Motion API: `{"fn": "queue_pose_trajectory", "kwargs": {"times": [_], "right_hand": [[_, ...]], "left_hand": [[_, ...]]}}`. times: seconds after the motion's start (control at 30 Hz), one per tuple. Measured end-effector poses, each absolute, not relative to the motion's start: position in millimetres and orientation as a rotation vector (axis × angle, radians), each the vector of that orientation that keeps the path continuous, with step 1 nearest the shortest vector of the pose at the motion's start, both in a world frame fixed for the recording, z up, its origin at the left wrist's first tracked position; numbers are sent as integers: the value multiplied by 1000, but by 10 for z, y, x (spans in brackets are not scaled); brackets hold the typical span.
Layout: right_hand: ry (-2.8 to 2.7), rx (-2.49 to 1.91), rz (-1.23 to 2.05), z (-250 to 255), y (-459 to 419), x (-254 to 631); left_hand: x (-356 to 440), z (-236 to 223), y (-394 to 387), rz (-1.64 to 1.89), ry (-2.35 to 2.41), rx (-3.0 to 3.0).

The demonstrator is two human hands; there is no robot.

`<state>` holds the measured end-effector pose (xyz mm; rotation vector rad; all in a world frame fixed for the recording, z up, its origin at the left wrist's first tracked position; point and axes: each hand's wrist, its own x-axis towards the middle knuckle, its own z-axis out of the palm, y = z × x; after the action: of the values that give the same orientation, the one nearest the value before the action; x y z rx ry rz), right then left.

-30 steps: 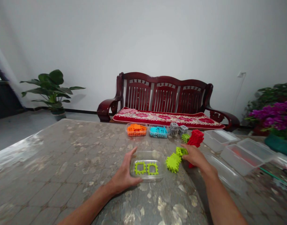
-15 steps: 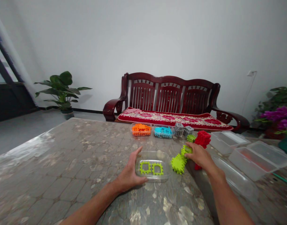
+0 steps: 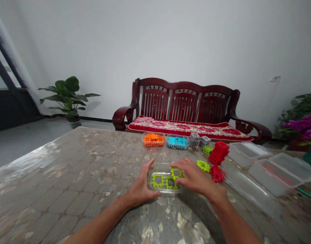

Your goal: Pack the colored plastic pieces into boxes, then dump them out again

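My left hand (image 3: 143, 184) holds the left end of a clear plastic container (image 3: 168, 192), thumb along the near side and fingers at the far side. Two lime-green toothed square frames lie side by side inside it, a left frame (image 3: 158, 186) and a right frame (image 3: 171, 187). Over the container's right half, my right hand (image 3: 193, 176) pinches another lime-green square frame (image 3: 172, 172), which overlaps the right one in view. Just right of that hand, more lime-green toothed pieces (image 3: 203, 166) lie on the table; part of the area is hidden behind the hand.
Behind stand containers of orange pieces (image 3: 153, 139) and blue pieces (image 3: 177, 142), beside grey toothed blocks (image 3: 194, 140). Red toothed blocks (image 3: 218, 153) and a small green block (image 3: 207, 150) are at right. Translucent boxes (image 3: 271, 176) and a clear lid (image 3: 252, 191) lie farther right.
My right hand has moved left from the green pieces to over the container, carrying a green frame. My left hand keeps its hold on the container.
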<state>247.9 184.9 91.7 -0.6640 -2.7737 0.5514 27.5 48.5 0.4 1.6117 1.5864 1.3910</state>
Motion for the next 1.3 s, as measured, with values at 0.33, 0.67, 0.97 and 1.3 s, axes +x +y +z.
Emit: {"fn": "queue_pose_trajectory", "kwargs": {"times": [0.33, 0.67, 0.97, 1.3], "right_hand": [[-2897, -635, 337, 799, 1820, 2413], [-2981, -660, 345, 711, 1773, 2329], [-2585, -1100, 233, 737, 2418, 2720], [-2652, -1529, -23, 424, 2796, 3180]], "left_hand": [[269, 9, 479, 1398, 1562, 1611], [273, 2, 490, 1392, 1562, 1600], [281, 23, 481, 1381, 1555, 1535], [280, 30, 478, 1379, 1566, 1547]]}}
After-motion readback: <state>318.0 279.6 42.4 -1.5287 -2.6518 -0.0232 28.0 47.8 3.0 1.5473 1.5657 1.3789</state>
